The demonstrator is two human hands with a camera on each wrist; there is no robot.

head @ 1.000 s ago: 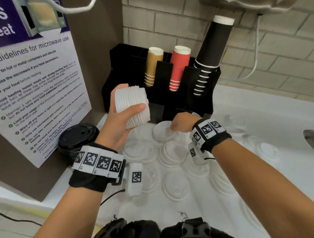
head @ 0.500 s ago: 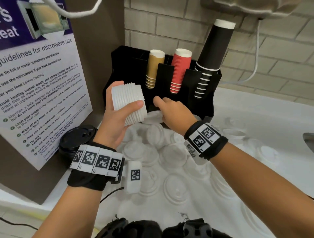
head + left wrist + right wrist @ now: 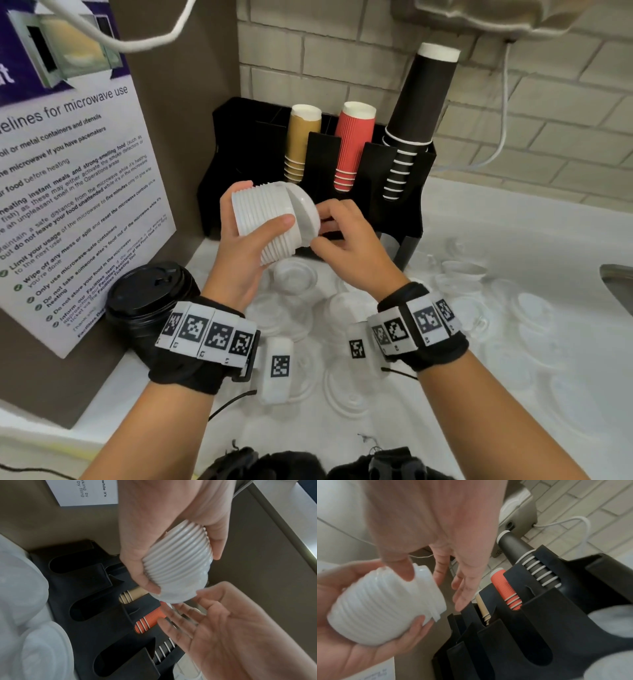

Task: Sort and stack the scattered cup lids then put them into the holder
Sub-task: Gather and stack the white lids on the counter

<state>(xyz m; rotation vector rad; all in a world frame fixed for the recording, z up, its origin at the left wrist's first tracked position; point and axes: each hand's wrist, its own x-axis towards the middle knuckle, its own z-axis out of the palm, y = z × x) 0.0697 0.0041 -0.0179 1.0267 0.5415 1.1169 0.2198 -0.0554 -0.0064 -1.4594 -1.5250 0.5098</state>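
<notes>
My left hand [image 3: 239,263] grips a ribbed stack of white lids [image 3: 263,222], held on its side above the counter in front of the black holder [image 3: 407,205]. One more white lid [image 3: 305,209] sits tilted on the stack's right end. My right hand [image 3: 346,246] is at that end with its fingers straight, and its thumb touches the end lid [image 3: 423,574]. The left wrist view shows the right palm [image 3: 223,628] spread open below the stack [image 3: 178,563]. Several loose white lids [image 3: 294,277] lie scattered on the white counter under both hands.
The holder's slots hold brown cups [image 3: 301,137], red cups [image 3: 352,144] and tall black cups [image 3: 421,102]; two left slots [image 3: 68,563] look empty. A stack of black lids [image 3: 150,298] stands at the left beside the poster panel [image 3: 68,188]. A sink edge [image 3: 616,284] is at the right.
My right hand lifted a white lid off the counter and brought it onto the right end of the stack. My left hand shifted the stack slightly rightward.
</notes>
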